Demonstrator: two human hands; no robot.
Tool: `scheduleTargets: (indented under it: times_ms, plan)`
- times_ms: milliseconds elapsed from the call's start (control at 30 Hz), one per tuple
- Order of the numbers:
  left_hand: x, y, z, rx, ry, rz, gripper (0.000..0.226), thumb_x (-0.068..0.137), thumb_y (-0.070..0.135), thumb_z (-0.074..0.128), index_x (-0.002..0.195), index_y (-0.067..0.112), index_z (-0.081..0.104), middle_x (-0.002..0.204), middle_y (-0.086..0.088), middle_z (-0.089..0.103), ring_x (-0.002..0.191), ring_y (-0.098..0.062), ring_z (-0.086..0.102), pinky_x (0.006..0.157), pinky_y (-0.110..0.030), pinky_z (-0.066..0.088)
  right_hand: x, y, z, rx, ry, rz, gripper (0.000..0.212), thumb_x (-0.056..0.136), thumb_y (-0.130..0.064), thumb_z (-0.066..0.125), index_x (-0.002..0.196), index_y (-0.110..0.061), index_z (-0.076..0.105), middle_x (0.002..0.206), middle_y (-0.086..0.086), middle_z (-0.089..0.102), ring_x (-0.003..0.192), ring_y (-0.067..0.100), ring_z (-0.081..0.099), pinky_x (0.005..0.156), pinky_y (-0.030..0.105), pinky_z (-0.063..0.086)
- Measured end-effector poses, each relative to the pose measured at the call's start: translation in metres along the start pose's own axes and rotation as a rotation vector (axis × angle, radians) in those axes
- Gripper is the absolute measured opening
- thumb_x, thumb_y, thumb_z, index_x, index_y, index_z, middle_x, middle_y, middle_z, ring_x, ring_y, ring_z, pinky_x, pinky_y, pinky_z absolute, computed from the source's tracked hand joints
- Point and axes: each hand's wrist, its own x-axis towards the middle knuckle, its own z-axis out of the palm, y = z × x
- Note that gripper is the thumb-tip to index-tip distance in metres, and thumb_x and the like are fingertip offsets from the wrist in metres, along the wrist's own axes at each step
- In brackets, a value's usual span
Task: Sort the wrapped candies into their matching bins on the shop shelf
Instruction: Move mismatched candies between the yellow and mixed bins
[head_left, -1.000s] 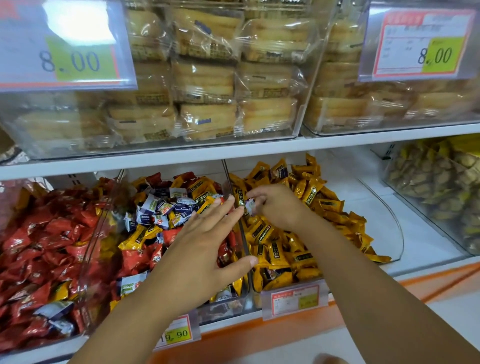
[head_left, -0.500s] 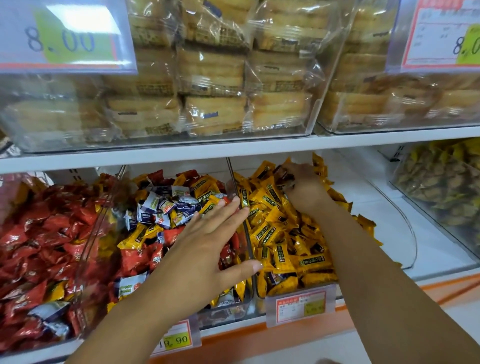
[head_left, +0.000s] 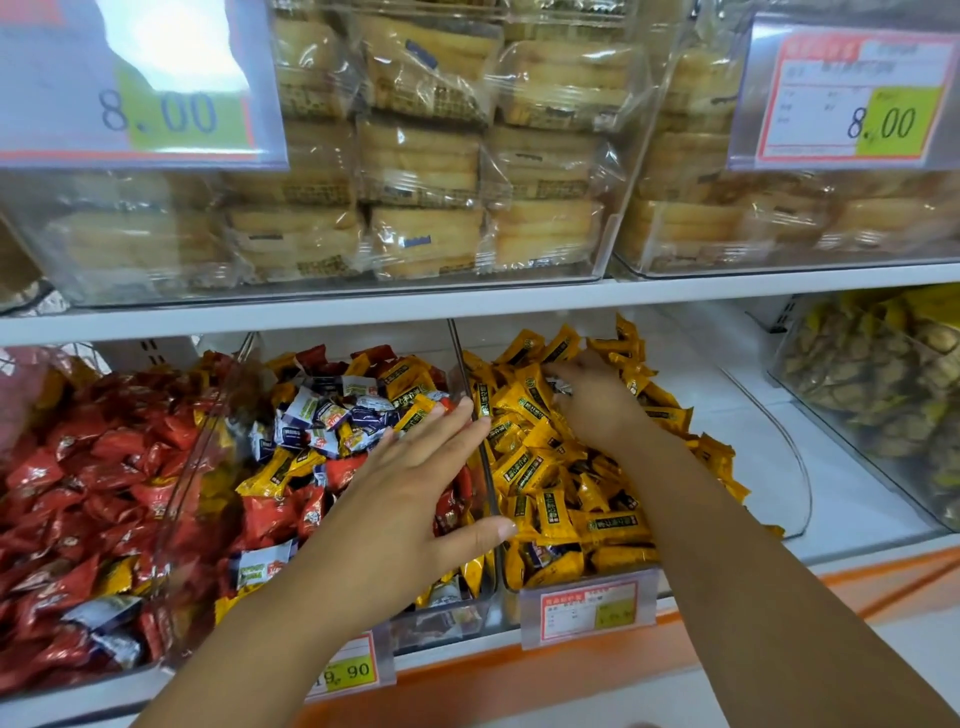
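Head view: a white shelf board (head_left: 467, 312) runs the full width. Above it stand clear hard-plastic tubs (head_left: 613, 244) stacked with pale, blocky cake packets (head_left: 421, 161) in crinkled film.

Below, three clear bins sit side by side. The left bin (head_left: 171, 519) is heaped with glossy red candies (head_left: 78, 493). The middle bin (head_left: 441, 623) holds a mix of red, yellow and blue-and-white pillow-shaped wrapped candies (head_left: 332, 415). The right bin (head_left: 795, 467), with a curved clear side wall, is filled with yellow candies (head_left: 545, 467) printed with dark labels. A thin, upright clear divider (head_left: 480, 452) separates the mixed and yellow heaps. Right of the curved wall lies a bare white strip of shelf floor (head_left: 753, 415), then another clear bin of greenish-yellow packets (head_left: 872, 395) at the far right.

The left hand (head_left: 405, 499) hovers flat over the near right part of the mixed bin. Its fingers are straight and spread wide, and its thumb tip reaches across the divider's top edge. The right hand (head_left: 597, 400) is sunk into the far part of the yellow heap with its fingers curled down among the wrappers. Whether they pinch one cannot be told.

Small price tags hang on the near edge: one reading 19.90 (head_left: 348, 670) and one on the yellow bin (head_left: 589, 610). Two larger 8.00 tags (head_left: 156, 104) hang on the tubs above.
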Motion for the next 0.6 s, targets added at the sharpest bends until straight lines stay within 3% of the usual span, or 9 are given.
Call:
scheduleTargets:
  times_ms: [100,200,333,500,600]
  plan:
    - [0.0,0.0,0.0,-0.006,-0.009,-0.007,0.083,0.066,0.088,0.019,0.139,0.059,-0.005,0.146,0.04,-0.021,0.133,0.016,-0.024,0.111,-0.021,-0.015,-0.001,0.0,-0.003,0.106,0.084,0.029,0.029,0.094,-0.008,0.055,0.121,-0.011,0.064,0.134,0.014,0.048,0.116,0.026,0.053,0.089,0.023,0.04]
    - [0.0,0.0,-0.001,0.016,-0.016,-0.006,0.086,0.065,0.089,0.017,0.141,0.058,-0.007,0.145,0.04,-0.024,0.133,0.017,-0.026,0.108,-0.018,-0.016,-0.002,0.004,-0.013,0.269,0.196,0.123,0.022,0.097,-0.013,0.052,0.11,-0.005,0.068,0.121,0.013,0.061,0.101,0.021,0.057,0.068,0.014,0.032]
    - [0.001,0.0,-0.003,0.012,-0.023,-0.005,0.087,0.064,0.089,0.017,0.142,0.057,-0.007,0.145,0.04,-0.025,0.132,0.017,-0.027,0.108,-0.017,-0.017,0.0,0.017,-0.029,0.228,0.101,0.215,0.024,0.098,-0.017,0.051,0.113,-0.007,0.067,0.123,0.009,0.062,0.113,0.023,0.053,0.074,0.019,0.033]
    - [0.001,0.0,-0.003,0.013,-0.021,0.002,0.087,0.064,0.088,0.016,0.142,0.057,-0.007,0.143,0.041,-0.026,0.131,0.018,-0.028,0.105,-0.014,-0.018,-0.006,0.017,-0.022,0.023,-0.165,0.088,0.018,0.091,-0.013,0.059,0.105,-0.021,0.067,0.118,0.013,0.061,0.112,0.029,0.055,0.076,0.024,0.037]
    - [0.0,0.0,-0.003,0.019,-0.019,0.004,0.088,0.065,0.088,0.016,0.142,0.056,-0.009,0.144,0.04,-0.026,0.131,0.017,-0.028,0.105,-0.015,-0.018,-0.005,0.014,-0.017,-0.002,-0.16,0.071,0.049,0.087,-0.009,0.061,0.134,-0.02,0.053,0.131,0.011,0.054,0.117,0.027,0.053,0.087,0.026,0.042]
